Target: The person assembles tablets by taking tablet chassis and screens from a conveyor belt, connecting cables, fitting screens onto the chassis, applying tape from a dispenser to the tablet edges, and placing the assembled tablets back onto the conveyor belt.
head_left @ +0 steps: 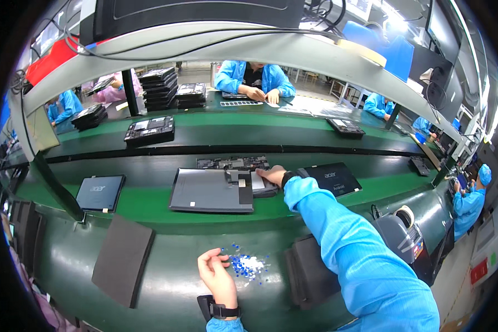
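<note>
My right hand (271, 175) reaches far forward over the green conveyor belt. Its fingers are closed at the edge of an opened tablet (264, 190), partly under a grey flat panel (205, 191) with a dark flex strip. Behind these lies a row of bare circuit parts (232, 162). On the near bench my left hand (216, 274) is half curled with its fingers apart, palm side up. Beside its fingertips spreads a heap of tiny blue and white pieces (248, 265). No object shows in the left hand.
Dark foam sheets lie left (124, 260) and right (310, 271) on the bench. Closed tablets rest on the belt, left (100, 193) and right (333, 179). A tape dispenser (401, 232) stands right. Overhead runs a shelf beam (205, 52). Co-workers (254, 80) sit opposite.
</note>
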Demonstrator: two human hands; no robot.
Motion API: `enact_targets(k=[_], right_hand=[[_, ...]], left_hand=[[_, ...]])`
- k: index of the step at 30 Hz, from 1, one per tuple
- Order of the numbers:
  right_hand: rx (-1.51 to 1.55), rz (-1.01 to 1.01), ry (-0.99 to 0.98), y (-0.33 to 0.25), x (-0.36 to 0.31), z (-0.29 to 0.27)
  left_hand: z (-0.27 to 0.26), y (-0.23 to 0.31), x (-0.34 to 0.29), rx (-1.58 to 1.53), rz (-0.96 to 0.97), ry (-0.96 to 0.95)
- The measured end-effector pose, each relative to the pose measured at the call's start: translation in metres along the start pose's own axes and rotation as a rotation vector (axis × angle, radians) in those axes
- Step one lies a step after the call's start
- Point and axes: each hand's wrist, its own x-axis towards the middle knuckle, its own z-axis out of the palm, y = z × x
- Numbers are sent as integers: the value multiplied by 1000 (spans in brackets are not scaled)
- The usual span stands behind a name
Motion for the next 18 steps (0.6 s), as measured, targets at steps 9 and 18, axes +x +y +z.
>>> enact_targets(k=[9,18], right_hand=[[718,203,-131,-33,-25,43],[1064,-67,-229,-32,-57,-20]], left_hand=[[-17,5,0,-14,-23,27],[-15,8,2,69,-43,-161]])
